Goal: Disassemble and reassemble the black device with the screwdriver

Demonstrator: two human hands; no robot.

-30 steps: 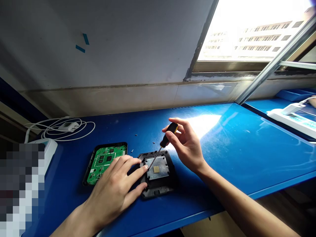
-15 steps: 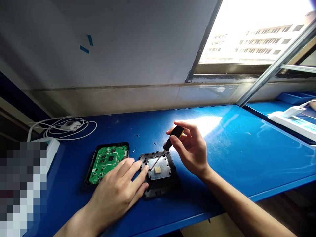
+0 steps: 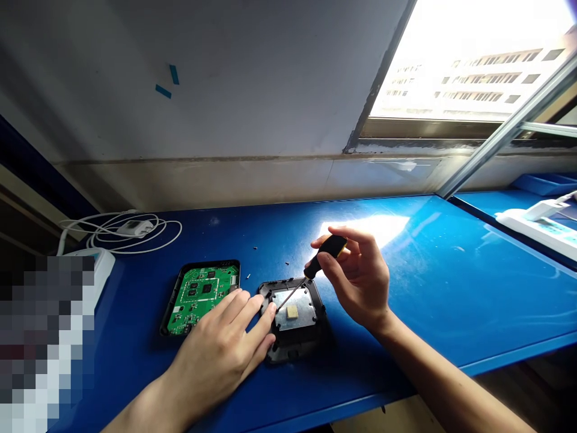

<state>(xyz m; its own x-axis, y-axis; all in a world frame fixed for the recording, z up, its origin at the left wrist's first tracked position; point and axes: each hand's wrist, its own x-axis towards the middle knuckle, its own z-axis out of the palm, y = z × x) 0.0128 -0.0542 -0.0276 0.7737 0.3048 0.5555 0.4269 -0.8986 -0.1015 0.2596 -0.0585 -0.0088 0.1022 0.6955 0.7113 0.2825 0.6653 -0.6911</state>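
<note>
A black screwdriver with yellow on its handle is held in my right hand, its shaft slanting down to the left. The tip meets the left side of a metal plate inside a black plastic cover. On that plate sits a small beige pad. My left hand lies with fingers stretched out, fingertips on the cover's left edge beside the screwdriver tip. Left of the cover, partly behind my left hand, is a green circuit board in a black housing.
Several small screws lie behind the cover on the blue table. A white charger with coiled cable rests at the back left. White power strips stand at the left and far right; a blue tray is beyond.
The screwdriver handle has tilted further over to the right along with my right hand, while its tip stays at the plate's left side. The whole view has shifted slightly.
</note>
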